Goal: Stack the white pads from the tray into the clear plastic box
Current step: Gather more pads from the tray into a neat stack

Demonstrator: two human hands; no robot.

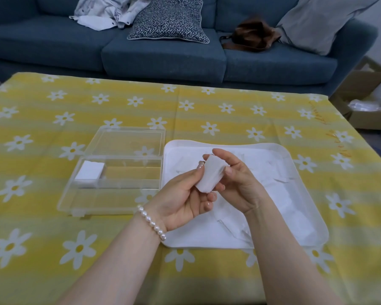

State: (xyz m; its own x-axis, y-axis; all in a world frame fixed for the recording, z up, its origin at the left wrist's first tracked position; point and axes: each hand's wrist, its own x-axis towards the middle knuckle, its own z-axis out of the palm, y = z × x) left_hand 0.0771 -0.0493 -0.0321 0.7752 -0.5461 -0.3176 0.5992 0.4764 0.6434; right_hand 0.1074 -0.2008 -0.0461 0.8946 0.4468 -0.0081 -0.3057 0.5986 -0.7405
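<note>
Left hand [183,194] and right hand [235,177] raised together, fingers curled (both gripping).

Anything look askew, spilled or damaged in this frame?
Nothing stands out. A neat pad stack sits in the clear box's left end; both hands hold one pad above the tray.

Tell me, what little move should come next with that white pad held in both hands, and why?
Probably carry the pad left to the clear box and lay it on the stack at its left end: both hands, left and right, hold it above the tray.
</note>
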